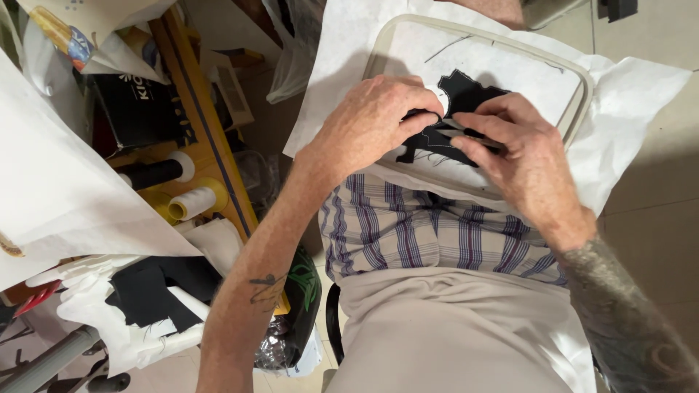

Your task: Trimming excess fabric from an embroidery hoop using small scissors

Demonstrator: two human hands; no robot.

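**Trimming black patch in the hoop**

Head view: a hoop (579, 80) rests on the person's lap, holding white backing (510, 69) with a black patch (466, 91) stitched onto it. The left hand (371, 124) pinches the patch's edge between thumb and fingertips. The right hand (517, 149) grips a thin metal tool (455, 125), probably small scissors, its tip meeting the patch right beside the left fingers. Both hands are closed on what they hold, touching over the patch's middle. The upper edge of the patch looks cleanly cut; the lower part is hidden under the hands, so how much remains I cannot tell. To the left, thread spools (193, 202) sit on a yellow rack (200, 109), with black scraps (153, 291) below.
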